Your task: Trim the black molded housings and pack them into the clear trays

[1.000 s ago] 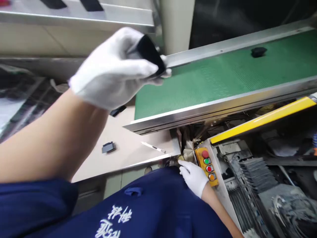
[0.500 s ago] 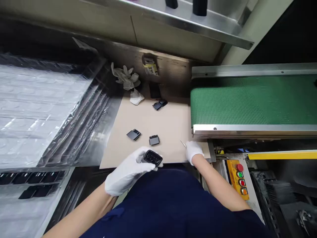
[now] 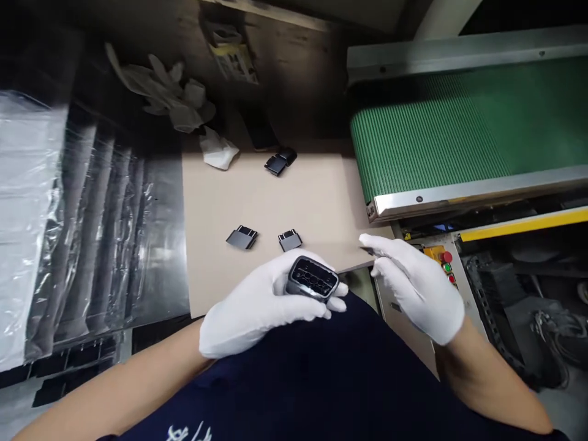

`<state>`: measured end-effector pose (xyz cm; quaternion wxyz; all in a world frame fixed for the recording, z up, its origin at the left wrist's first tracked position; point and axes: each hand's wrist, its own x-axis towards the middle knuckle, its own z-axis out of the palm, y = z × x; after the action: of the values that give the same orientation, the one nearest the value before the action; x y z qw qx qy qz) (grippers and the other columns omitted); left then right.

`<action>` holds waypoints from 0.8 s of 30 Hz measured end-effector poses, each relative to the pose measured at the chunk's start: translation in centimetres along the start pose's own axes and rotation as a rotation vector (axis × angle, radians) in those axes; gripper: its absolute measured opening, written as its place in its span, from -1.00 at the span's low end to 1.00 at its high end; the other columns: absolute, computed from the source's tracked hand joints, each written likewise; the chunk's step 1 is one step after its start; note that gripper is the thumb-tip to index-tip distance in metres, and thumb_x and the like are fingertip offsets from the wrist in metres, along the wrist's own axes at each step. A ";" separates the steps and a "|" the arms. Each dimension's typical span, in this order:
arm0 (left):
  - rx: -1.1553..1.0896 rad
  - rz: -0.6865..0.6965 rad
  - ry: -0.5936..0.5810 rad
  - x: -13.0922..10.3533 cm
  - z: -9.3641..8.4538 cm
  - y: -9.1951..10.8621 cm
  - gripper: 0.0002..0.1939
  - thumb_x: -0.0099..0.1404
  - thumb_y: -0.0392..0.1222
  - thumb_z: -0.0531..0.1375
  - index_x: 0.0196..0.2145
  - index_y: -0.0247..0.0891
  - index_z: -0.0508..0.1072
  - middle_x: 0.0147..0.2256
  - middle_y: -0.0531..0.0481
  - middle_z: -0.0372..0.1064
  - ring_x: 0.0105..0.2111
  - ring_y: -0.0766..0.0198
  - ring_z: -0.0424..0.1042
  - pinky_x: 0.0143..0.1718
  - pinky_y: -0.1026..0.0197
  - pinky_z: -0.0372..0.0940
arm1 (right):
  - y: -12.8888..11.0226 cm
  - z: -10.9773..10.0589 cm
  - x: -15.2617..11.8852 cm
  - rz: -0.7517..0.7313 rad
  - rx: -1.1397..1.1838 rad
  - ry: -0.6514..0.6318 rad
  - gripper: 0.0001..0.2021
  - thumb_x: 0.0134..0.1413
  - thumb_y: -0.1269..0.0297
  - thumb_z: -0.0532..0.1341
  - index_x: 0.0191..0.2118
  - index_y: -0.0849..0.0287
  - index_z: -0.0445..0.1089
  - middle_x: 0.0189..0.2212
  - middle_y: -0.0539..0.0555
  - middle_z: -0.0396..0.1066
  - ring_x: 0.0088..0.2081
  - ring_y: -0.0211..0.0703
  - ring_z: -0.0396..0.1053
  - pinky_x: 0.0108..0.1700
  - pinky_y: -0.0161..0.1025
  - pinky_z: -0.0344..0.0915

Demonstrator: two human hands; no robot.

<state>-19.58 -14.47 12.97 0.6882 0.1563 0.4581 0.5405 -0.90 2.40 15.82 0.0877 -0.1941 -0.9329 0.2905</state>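
My left hand (image 3: 266, 300), in a white glove, is wrapped round a black rounded case (image 3: 313, 279) whose hollow side faces up. To its right my right hand (image 3: 416, 285), also gloved, has its fingers apart; a small dark thing shows at its fingertips, too unclear to name. Two small black parts lie on the beige board beyond my left hand, one at the left (image 3: 242, 237) and one nearer the case (image 3: 290, 240). Farther back, another black part (image 3: 276, 164) touches a rounded black piece (image 3: 288, 155).
Plastic-wrapped trays (image 3: 27, 233) are stacked at the left. Crumpled white gloves (image 3: 172, 95) and a white cloth (image 3: 217, 149) lie at the back. A green conveyor belt (image 3: 441, 135) stands at the right, above a red button (image 3: 445, 257).
The view has shifted closer. My right hand has lifted and turned with its fingers spread, and the thin tool seen in it before no longer shows clearly. My left hand still holds the case.
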 end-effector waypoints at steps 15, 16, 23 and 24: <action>0.272 -0.061 -0.016 0.2 0.1 0.2 -0.69 0.09 -0.08 0.47 -0.25 -0.13 0.49 -0.31 0.05 0.56 -0.28 0.11 0.54 -0.23 0.06 0.44 | -7.6 -0.4 2.6 -0.120 -0.675 -0.285 -0.87 -0.04 0.29 0.30 -0.34 0.06 0.34 -0.65 -0.03 0.21 -0.65 -0.18 0.16 -0.55 -0.21 -0.11; 0.275 -0.053 -0.017 0.1 0.1 0.2 -0.68 0.10 -0.08 0.46 -0.23 -0.14 0.49 -0.31 0.06 0.54 -0.28 0.12 0.53 -0.23 0.08 0.44 | -7.9 -0.5 2.7 -0.103 -0.690 -0.312 -0.87 -0.02 0.32 0.29 -0.30 0.06 0.36 -0.64 -0.03 0.22 -0.64 -0.18 0.18 -0.55 -0.21 -0.11; 0.274 -0.042 -0.007 -0.2 0.5 0.6 -0.70 0.12 -0.13 0.42 -0.21 -0.16 0.47 -0.29 0.08 0.51 -0.25 0.14 0.50 -0.22 0.10 0.42 | -9.0 -0.7 2.8 -0.077 -0.737 -0.348 -0.79 0.06 0.41 0.24 -0.14 0.14 0.39 -0.58 -0.03 0.26 -0.60 -0.17 0.26 -0.51 -0.21 -0.17; 0.269 -0.038 -0.009 -0.2 0.5 0.6 -0.70 0.12 -0.14 0.42 -0.21 -0.16 0.47 -0.29 0.09 0.51 -0.26 0.14 0.50 -0.22 0.10 0.41 | -9.0 -0.6 2.8 -0.082 -0.731 -0.345 -0.78 0.07 0.38 0.25 -0.12 0.14 0.39 -0.58 -0.03 0.26 -0.59 -0.16 0.26 -0.50 -0.21 -0.17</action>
<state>-19.50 -14.29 13.73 0.6733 0.2409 0.5263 0.4601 -6.06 -2.98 21.60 -0.1332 -0.1237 -0.9827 -0.0358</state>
